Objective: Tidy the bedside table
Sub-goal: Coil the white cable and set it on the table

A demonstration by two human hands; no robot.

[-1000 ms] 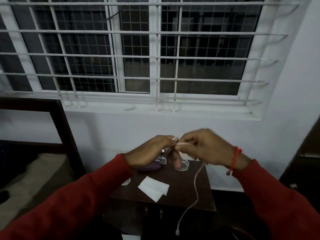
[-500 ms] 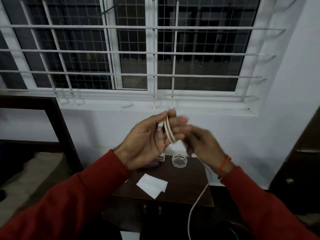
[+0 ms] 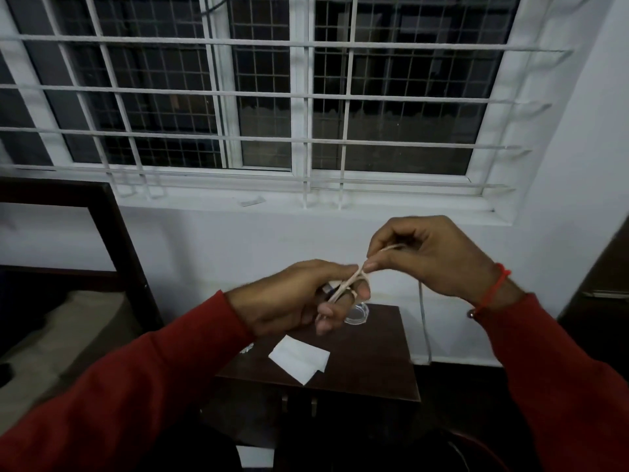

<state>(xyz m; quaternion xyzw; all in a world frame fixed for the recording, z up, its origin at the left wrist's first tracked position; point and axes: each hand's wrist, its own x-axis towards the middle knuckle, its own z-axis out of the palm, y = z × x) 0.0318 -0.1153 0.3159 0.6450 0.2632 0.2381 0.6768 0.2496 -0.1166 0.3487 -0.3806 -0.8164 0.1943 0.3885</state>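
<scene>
- The left hand (image 3: 299, 298) is in the middle of the frame, above the table, with the fingers curled. A thin white cable (image 3: 347, 286) is wound in loops around them, so this hand is closed on the cable.
- The right hand (image 3: 432, 257) is a little higher and to the right. Its thumb and forefinger pinch the same cable, which runs tight from the loops up into this hand.
- A further part of the cable hangs down at the right of the table, in front of the wall, to the floor.
- The table (image 3: 371, 369) is dark brown wood and stands in the lower middle of the frame, against the white wall under the window (image 3: 299, 97).
- On the table lies a white folded paper (image 3: 299, 357), near the front left part of the top.
- A small clear round dish (image 3: 357, 315) stands at the back of the table, partly hidden by the left fingers.
- Something small and white shows just behind the left hand; I cannot tell what it is.
- A red thread band (image 3: 492, 289) is around the right wrist. Both sleeves are red.
- At the left of the frame there is a dark bed frame (image 3: 112, 240).
- No brand, label or writing can be read on any of these things.
</scene>
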